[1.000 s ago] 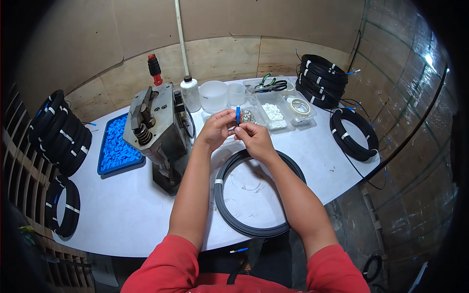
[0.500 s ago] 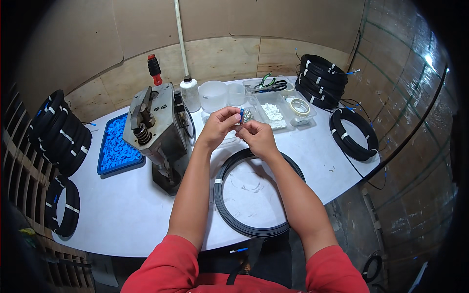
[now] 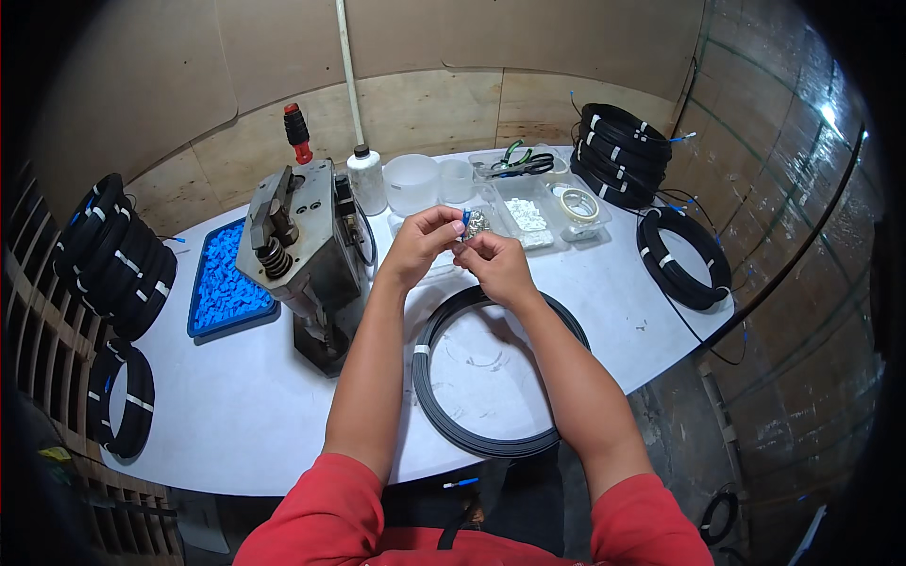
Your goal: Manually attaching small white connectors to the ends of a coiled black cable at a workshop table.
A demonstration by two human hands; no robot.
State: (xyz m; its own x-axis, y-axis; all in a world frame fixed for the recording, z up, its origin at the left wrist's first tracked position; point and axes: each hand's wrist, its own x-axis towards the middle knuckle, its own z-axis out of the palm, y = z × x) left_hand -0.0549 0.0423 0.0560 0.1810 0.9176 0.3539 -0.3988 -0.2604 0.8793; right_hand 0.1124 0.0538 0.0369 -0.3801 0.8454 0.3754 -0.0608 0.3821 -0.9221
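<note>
My left hand [image 3: 421, 245] pinches a small blue connector piece [image 3: 466, 217] between thumb and fingertips, above the clear tray of small metal parts [image 3: 479, 224]. My right hand [image 3: 497, 268] is closed just beside it, its fingertips meeting under the blue piece. What those right fingers hold is too small to make out. Below both hands a coil of dark cable [image 3: 424, 401], bound with a white tie, lies on the white table [image 3: 377, 462]. Down by my lap hangs a cable end with a blue connector [image 3: 462, 484].
On the left stand a metal press [image 3: 307, 245], a tray of blue pieces [image 3: 226, 278] and black cable coils [image 3: 118, 255]. Farther back are a white bottle [image 3: 366, 179], a tub [image 3: 411, 184], a box of white parts [image 3: 527, 222], tape [image 3: 578, 205] and scissors [image 3: 528, 167]. More coils [image 3: 618, 156] sit right.
Both hands stay in the same place. The blue piece between my fingertips has tilted slightly, and my right fingers have shifted a little.
</note>
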